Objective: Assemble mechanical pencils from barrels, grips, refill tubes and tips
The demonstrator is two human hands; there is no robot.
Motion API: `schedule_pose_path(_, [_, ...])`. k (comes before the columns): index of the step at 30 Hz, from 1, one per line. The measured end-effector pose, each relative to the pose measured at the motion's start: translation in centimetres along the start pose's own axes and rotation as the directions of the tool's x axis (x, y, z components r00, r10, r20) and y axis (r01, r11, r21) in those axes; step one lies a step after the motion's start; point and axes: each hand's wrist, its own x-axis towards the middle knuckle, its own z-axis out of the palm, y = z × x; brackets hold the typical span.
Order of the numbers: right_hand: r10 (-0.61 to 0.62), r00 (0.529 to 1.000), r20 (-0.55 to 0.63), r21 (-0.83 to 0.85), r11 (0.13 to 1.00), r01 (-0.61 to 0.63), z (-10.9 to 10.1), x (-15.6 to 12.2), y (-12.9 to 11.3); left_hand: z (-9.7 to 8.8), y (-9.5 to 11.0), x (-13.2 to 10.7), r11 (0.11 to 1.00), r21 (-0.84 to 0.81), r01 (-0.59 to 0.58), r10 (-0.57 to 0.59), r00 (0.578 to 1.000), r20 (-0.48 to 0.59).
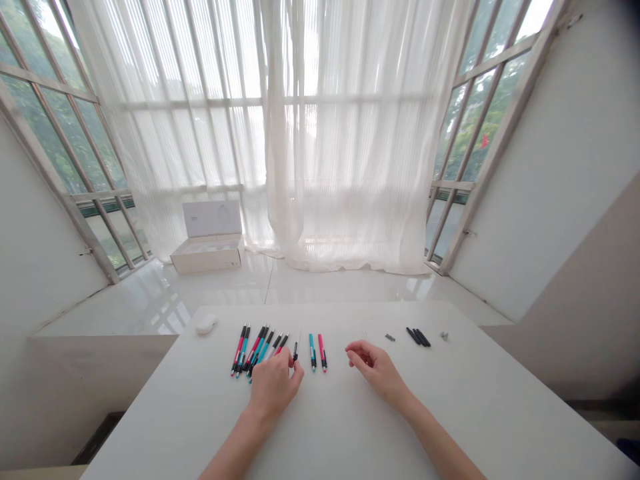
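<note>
A row of several red and teal pens [253, 348] lies on the white table [350, 427]. My left hand [274, 385] rests at the right end of that row, fingers curled and pinched on a pen with a black tip [295, 351]. One teal pen [312, 351] and one red pen [321, 351] lie just right of it. My right hand [376, 368] lies further right, fingers loosely curled, thumb and forefinger close together; I cannot make out anything in them. Thin springs [364, 336] lie just beyond its fingertips.
Black pen parts [418, 337] and small grey pieces [389, 337] lie at the table's far right, with another small piece [444, 336]. A white rounded object [206, 325] sits at the far left. An open white box [209, 245] stands on the floor by the curtains.
</note>
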Motion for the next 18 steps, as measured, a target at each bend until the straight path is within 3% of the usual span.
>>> schedule_pose_path(5, [-0.016, 0.999, 0.034, -0.057, 0.998, 0.018, 0.1, -0.2, -0.5, 0.2, 0.1, 0.0, 0.999, 0.039, -0.013, 0.009, 0.993, 0.115])
schedule_pose_path(11, [-0.031, 0.999, 0.018, -0.065, 0.997, 0.032, -0.1, -0.2, -0.5, 0.3, 0.5, -0.5, 0.986, -0.035, -0.164, 0.166, 0.983, 0.072])
schedule_pose_path(18, [-0.054, 0.999, 0.002, -0.083, 0.995, 0.054, -0.1, -0.1, -0.5, -1.1, -1.7, 0.8, 0.983, 0.183, -0.024, 0.033, 0.998, -0.045])
